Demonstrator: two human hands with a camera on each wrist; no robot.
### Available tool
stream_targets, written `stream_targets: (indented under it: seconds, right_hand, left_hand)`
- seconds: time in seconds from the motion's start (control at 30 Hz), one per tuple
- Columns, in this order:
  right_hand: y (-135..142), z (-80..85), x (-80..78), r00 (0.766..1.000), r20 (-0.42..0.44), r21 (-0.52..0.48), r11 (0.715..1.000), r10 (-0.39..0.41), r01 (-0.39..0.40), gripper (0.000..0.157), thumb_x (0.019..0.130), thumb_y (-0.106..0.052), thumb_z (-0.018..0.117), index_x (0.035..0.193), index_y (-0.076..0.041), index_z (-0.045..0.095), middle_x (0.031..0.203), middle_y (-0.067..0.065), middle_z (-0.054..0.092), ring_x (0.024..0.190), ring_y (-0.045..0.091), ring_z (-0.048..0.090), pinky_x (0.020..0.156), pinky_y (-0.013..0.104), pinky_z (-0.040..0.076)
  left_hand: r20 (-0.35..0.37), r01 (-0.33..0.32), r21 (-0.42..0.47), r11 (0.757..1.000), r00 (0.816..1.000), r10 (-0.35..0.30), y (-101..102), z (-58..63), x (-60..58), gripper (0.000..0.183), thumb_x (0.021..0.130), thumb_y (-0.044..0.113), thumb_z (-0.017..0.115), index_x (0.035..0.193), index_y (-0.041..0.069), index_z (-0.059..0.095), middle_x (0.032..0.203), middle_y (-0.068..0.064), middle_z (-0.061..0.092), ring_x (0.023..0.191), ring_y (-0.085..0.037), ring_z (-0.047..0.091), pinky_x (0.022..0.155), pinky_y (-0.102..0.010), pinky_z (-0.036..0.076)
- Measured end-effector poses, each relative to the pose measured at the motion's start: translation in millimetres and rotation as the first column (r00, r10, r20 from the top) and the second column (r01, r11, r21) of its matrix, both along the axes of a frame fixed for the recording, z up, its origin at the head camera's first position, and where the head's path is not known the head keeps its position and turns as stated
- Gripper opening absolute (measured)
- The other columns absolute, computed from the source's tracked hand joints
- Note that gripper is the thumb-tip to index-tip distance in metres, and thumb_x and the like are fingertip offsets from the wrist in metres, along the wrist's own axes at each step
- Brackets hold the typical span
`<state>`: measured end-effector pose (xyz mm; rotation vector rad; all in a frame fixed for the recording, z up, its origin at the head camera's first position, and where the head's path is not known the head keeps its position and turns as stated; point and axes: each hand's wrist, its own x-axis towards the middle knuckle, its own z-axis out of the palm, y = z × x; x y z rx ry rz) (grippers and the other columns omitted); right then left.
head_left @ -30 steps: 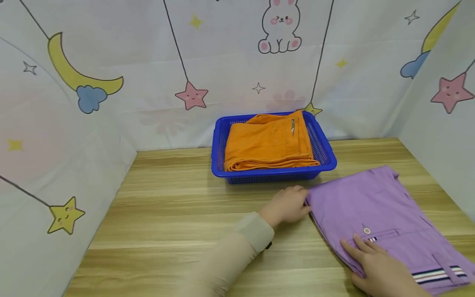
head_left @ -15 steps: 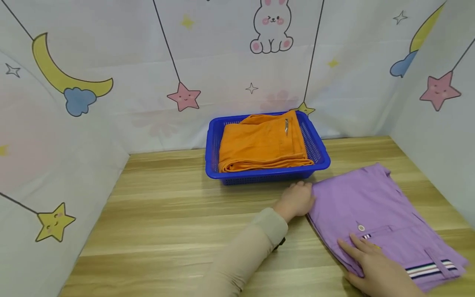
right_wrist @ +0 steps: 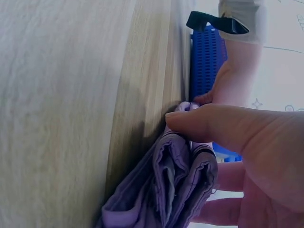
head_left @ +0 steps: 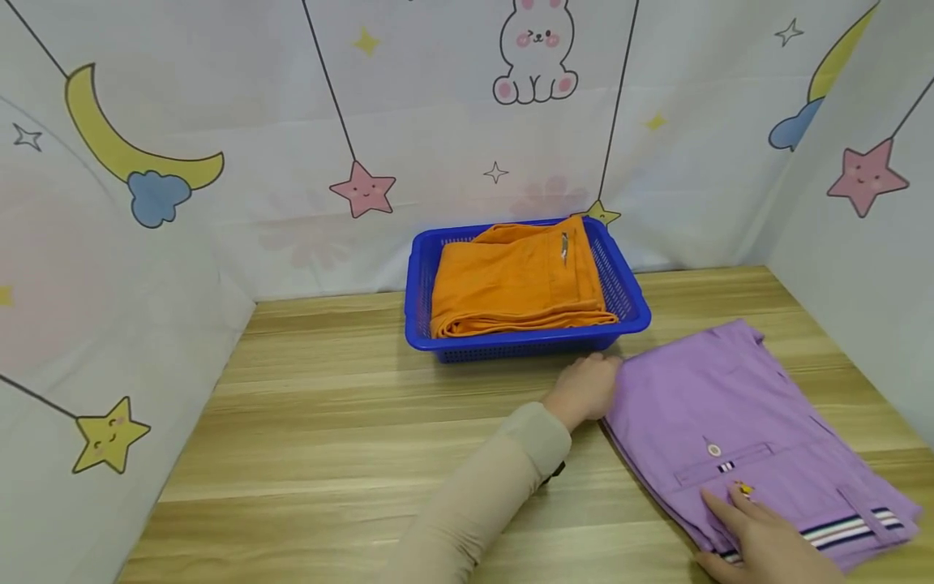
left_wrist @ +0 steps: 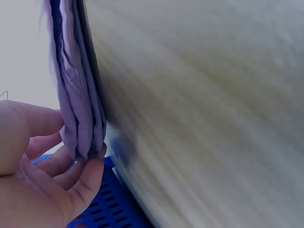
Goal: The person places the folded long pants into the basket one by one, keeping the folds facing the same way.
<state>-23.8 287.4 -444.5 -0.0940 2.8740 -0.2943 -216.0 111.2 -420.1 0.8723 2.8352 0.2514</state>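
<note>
Purple trousers (head_left: 730, 405), folded into a flat stack, lie at the right of the table, with a button, a pocket and a striped waistband showing. My left hand (head_left: 586, 386) grips their far left corner; in the left wrist view, its thumb and fingers (left_wrist: 88, 183) close round the layered edge. At the near end, my right hand (head_left: 773, 542) holds the waist part. Its fingers spread over the top while the thumb (right_wrist: 190, 119) bends over the side edge in the right wrist view. The far side of the stack's underside is hidden.
A blue plastic basket (head_left: 419, 324) stands at the back of the wooden table (head_left: 328, 454), just beyond my left hand. Folded orange trousers (head_left: 511, 280) lie in it. A white printed cloth (head_left: 430, 105) walls the table at the back and sides.
My right hand has slid toward the waistband, uncovering the pocket and a small yellow emblem. The left hand has shifted slightly up and right along the corner. The camera view has turned a little.
</note>
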Motion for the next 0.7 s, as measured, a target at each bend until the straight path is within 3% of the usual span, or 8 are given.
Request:
stream_targets:
  seconds: [0.3, 0.4, 0.6, 0.7]
  right_hand:
    - [11, 0.0, -0.3, 0.998, 0.060, -0.012, 1.000, 0.021, -0.020, 0.079, 0.070, -0.048, 0.077, 0.129, 0.001, 0.055, 0.126, 0.042, 0.046, 0.110, 0.054, 0.052, 0.087, 0.060, 0.046]
    - [18, -3.1, -0.5, 0.999, 0.035, -0.008, 0.999, 0.033, -0.032, 0.076, 0.069, -0.042, 0.079, 0.128, 0.001, 0.056, 0.126, 0.042, 0.046, 0.108, 0.054, 0.053, 0.086, 0.060, 0.046]
    - [33, -9.4, 1.4, 0.990, -0.120, -0.004, 0.997, 0.080, -0.081, 0.069, 0.061, -0.025, 0.084, 0.119, 0.005, 0.061, 0.121, 0.041, 0.051, 0.103, 0.052, 0.056, 0.082, 0.058, 0.048]
    - [38, -8.1, -1.5, 0.991, -0.105, 0.009, 0.997, 0.081, -0.081, 0.067, 0.062, -0.019, 0.082, 0.120, 0.005, 0.061, 0.123, 0.040, 0.050, 0.106, 0.052, 0.055, 0.084, 0.059, 0.047]
  left_hand:
    - [0.005, 0.049, -0.037, 0.998, 0.999, -0.049, -3, 4.3, 6.1, 0.042, 0.095, 0.014, 0.053, 0.133, 0.029, 0.053, 0.119, 0.003, 0.062, 0.109, -0.011, 0.058, 0.092, -0.027, 0.050]
    - [0.005, 0.069, -0.043, 0.997, 0.998, -0.068, -4, 4.3, 7.9, 0.043, 0.093, 0.012, 0.055, 0.132, 0.029, 0.054, 0.117, 0.004, 0.063, 0.108, -0.010, 0.057, 0.090, -0.026, 0.050]
    - [0.027, 0.062, -0.024, 0.998, 0.998, -0.062, -5, 1.8, 11.7, 0.038, 0.092, 0.013, 0.056, 0.127, 0.027, 0.057, 0.117, 0.005, 0.063, 0.109, -0.008, 0.056, 0.088, -0.026, 0.051]
    - [0.040, 0.039, -0.011, 0.999, 0.998, -0.039, -5, 1.3, 14.1, 0.029, 0.093, 0.016, 0.055, 0.121, 0.025, 0.058, 0.115, 0.005, 0.064, 0.108, -0.008, 0.057, 0.087, -0.026, 0.051]
